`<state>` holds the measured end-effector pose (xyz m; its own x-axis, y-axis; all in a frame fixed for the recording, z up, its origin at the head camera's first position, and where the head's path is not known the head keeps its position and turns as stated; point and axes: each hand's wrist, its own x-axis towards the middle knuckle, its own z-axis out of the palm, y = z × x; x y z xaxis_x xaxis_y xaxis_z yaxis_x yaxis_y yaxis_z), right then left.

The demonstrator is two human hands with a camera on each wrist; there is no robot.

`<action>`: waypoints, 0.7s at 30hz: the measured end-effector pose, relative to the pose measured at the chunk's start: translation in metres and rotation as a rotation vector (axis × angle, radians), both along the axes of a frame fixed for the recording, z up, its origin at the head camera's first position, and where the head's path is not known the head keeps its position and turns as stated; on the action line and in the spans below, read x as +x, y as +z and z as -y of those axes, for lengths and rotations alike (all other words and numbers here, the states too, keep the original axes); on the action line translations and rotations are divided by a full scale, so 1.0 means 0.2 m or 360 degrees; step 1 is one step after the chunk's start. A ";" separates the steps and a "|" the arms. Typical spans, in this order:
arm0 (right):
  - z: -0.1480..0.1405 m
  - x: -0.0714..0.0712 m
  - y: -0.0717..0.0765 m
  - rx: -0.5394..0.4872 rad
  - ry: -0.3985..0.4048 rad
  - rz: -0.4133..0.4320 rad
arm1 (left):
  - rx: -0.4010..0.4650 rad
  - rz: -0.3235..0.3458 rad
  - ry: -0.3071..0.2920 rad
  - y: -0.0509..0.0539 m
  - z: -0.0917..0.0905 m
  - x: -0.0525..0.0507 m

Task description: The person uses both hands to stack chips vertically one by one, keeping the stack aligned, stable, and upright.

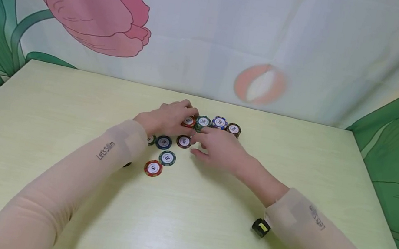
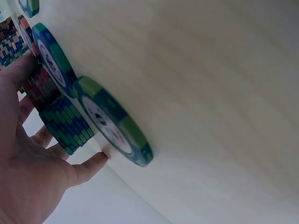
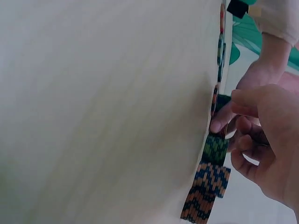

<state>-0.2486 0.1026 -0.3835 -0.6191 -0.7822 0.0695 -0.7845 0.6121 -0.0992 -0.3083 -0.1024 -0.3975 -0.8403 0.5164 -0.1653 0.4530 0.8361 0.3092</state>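
A row of poker chip stacks stands toward the back of the table. My left hand (image 1: pixel 170 117) grips the stack of red chips (image 1: pixel 189 121), with the thumb in front and fingers behind. Beside it stand a green stack (image 1: pixel 204 121), a blue stack (image 1: pixel 219 122) and a black stack (image 1: pixel 233 129). The left wrist view shows a blue-green stack (image 2: pixel 67 123) near my left fingers; the hand hides it from the head view. My right hand (image 1: pixel 220 150) hovers before the green stack, its fingers loosely bent, with nothing visible in them.
Loose chips lie in front of the stacks: a black chip (image 1: pixel 184 141), a blue chip (image 1: pixel 163 142), a green chip (image 1: pixel 167 158) and a red chip (image 1: pixel 153 168). Another green chip (image 1: pixel 151 140) is partly behind the left sleeve. A printed curtain (image 1: pixel 199 32) hangs behind the table.
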 end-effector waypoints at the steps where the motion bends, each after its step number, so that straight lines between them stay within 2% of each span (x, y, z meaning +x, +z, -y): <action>1: 0.01 0.01 0.00 0.0023 0.0041 0.0014 | -0.0006 0.0001 -0.0001 0.00 0.00 0.00; 5: 0.03 0.06 -0.01 0.0065 0.0187 0.0089 | -0.0006 0.0011 0.0003 0.00 0.00 0.00; 9: 0.04 0.09 -0.02 0.0120 0.0266 0.0141 | -0.0002 0.0020 0.0011 0.01 0.00 0.00; 14: 0.04 0.11 -0.03 0.0195 0.0299 0.0137 | 0.0011 0.0005 0.0007 0.00 0.00 0.01; 21: 0.02 0.10 -0.03 0.0162 0.0278 0.0167 | 0.0001 -0.0012 0.0003 0.00 0.00 0.01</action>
